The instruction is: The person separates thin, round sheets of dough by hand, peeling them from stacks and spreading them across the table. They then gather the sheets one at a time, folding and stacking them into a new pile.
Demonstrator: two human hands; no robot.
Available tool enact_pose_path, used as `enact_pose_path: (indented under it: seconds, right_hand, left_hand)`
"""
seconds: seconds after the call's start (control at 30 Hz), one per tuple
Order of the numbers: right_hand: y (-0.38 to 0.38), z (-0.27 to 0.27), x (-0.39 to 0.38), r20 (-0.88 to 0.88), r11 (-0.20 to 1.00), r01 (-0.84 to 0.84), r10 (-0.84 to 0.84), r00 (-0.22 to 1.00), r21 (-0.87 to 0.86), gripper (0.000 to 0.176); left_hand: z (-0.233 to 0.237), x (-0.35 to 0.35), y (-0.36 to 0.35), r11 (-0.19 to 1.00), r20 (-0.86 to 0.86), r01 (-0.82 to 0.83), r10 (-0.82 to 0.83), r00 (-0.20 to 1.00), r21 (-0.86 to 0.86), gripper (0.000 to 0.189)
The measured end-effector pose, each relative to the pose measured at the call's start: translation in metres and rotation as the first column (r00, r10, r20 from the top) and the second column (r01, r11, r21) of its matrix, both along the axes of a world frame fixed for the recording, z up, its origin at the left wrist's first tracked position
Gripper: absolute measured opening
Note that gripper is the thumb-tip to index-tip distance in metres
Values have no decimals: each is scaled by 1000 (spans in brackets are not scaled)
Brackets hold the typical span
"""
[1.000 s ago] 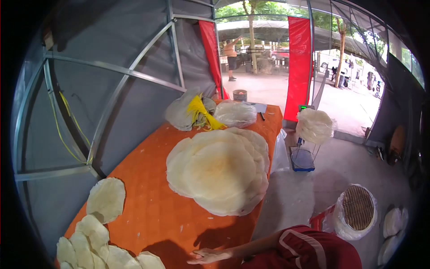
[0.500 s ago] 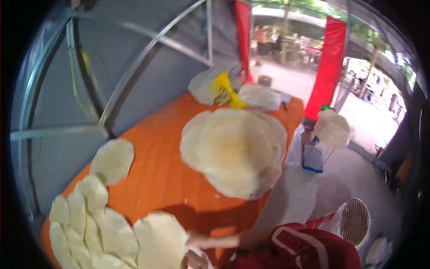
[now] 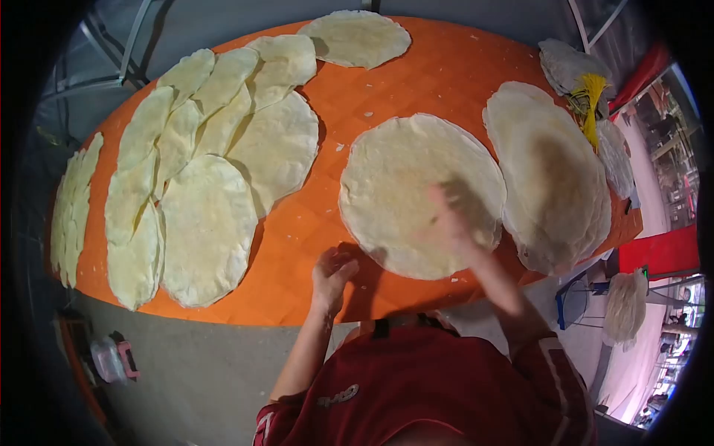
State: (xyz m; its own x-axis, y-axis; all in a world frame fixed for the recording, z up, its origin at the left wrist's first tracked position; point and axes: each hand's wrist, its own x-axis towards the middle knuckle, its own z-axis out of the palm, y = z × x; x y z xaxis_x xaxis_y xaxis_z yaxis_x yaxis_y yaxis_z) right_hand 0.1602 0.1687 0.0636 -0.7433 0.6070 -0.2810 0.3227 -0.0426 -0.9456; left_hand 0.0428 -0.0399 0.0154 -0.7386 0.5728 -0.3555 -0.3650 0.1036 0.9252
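Observation:
A large round flatbread [image 3: 401,175], thin and pale with a ragged edge, lies in front of me at the middle of the table's near side. My right hand [image 3: 451,223] is over its right half, fingers smeared by motion, casting a shadow on the surface. Left of this bread, by the table's front edge, my left hand [image 3: 332,276] hovers with loosely curled fingers and nothing in them. To the right, a stack of similar flatbreads [image 3: 547,163] touches or nearly touches the round one. Overlapping flatbreads [image 3: 204,230] spread across the left side.
The orange table [image 3: 286,271] curves across the view. One flatbread [image 3: 357,39] sits at its far edge. Yellow ties [image 3: 590,100] and plastic bags [image 3: 573,63] are at the right end. A bread-topped stand [image 3: 625,308] is on the floor at right, a pink-handled container [image 3: 111,360] at lower left.
My view has swung left and down to the table. The left hand has come away from the flatbreads on the left; the right hand now shows over the round bread.

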Motion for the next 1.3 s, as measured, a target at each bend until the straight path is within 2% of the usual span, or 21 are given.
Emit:
enact_pose_path:
  seconds: [0.03, 0.1, 0.17, 0.33, 0.37, 0.43, 0.5, 0.6, 0.73, 0.83, 0.9, 0.93, 1.0, 1.03, 1.1, 1.13, 1.17, 1.2, 1.23, 1.27, 1.3]
  right_hand:
    - [-20, -21, -2, 206, 717, -299, 217, 954, 630, 93]
    - [-53, 0, -17, 380, 528, -495, 318, 869, 690, 95]
    - [-54, -8, -21, 435, 541, -537, 316, 843, 648, 93]
    - [-38, -5, -10, 491, 671, -577, 347, 799, 465, 78]
    - [-34, -16, -5, 392, 727, -512, 352, 850, 457, 67]
    - [-31, -16, -3, 290, 780, -441, 341, 894, 443, 56]
    - [-26, -8, -3, 145, 932, -329, 309, 940, 149, 37]
    - [-21, -24, -5, -16, 943, -306, 311, 950, 130, 30]
    - [-20, -30, -10, 145, 940, -256, 228, 963, 224, 29]
    - [-25, -13, -13, 132, 970, -226, 213, 968, 94, 30]
    - [-32, 17, -15, 255, 880, -333, 255, 933, 337, 29]
    - [-35, 4, -16, 254, 881, -333, 255, 933, 336, 29]
    - [-43, -23, -18, 241, 591, -262, 115, 964, 763, 13]
    - [-41, -25, -17, 241, 591, -261, 113, 964, 763, 13]
    - [-32, -20, -17, 518, 415, -529, 150, 842, 740, 11]
    - [-15, -23, -18, 212, 712, -148, -1, 977, 687, 11]
    - [21, -17, -10, 181, 645, -189, 78, 980, 741, 10]
    - [52, 5, -3, 149, 789, -92, 1, 989, 607, 10]
    - [89, 24, 6, 202, 736, -128, -12, 979, 664, 11]
    - [135, 19, 17, 40, 658, -56, 39, 998, 751, 13]
    - [136, 75, 18, 237, 596, -70, -206, 949, 800, 15]
  left_hand:
    - [2, 1, 6, 998, 145, 27, -35, 989, 58, 49]
    - [4, -4, 16, 991, 283, 48, -81, 956, 121, 44]
    - [0, -11, 25, 980, 465, 62, -146, 873, 191, 33]
    - [-22, -15, 38, 907, 457, 104, -301, 837, 408, 23]
    - [-23, -14, 39, 871, 458, 93, -341, 821, 483, 20]
    - [-15, -10, 44, 866, 435, 116, -356, 827, 487, 19]
    - [-10, -7, 49, 861, 408, 134, -364, 837, 491, 17]
    - [-12, -5, 59, 895, 389, 174, -345, 854, 411, 18]
    - [-17, -3, 70, 909, 432, 83, -273, 860, 408, 21]
    - [-17, -4, 73, 918, 450, 51, -240, 860, 393, 22]
    - [-20, -6, 71, 918, 444, 46, -234, 865, 394, 22]
    - [-24, -9, 68, 930, 452, 44, -219, 865, 365, 22]
    - [-33, -9, 67, 941, 460, 41, -202, 865, 335, 21]
    - [-37, -7, 69, 973, 421, 22, -119, 899, 228, 17]
    - [-34, -6, 72, 991, 362, 24, -72, 929, 134, 14]
    - [-28, -7, 66, 987, 332, -10, -45, 942, 162, 9]
    - [-26, -10, 57, 981, 303, -46, -15, 953, 190, 5]
    - [-40, -24, 42, 947, 343, 17, -133, 930, 320, 4]
    - [-54, -39, 26, 893, 367, 66, -249, 896, 445, 5]
    - [-52, -45, 14, 889, 320, 118, -279, 905, 442, 5]
    - [-28, -38, 13, 964, 310, -50, -34, 950, 261, 8]
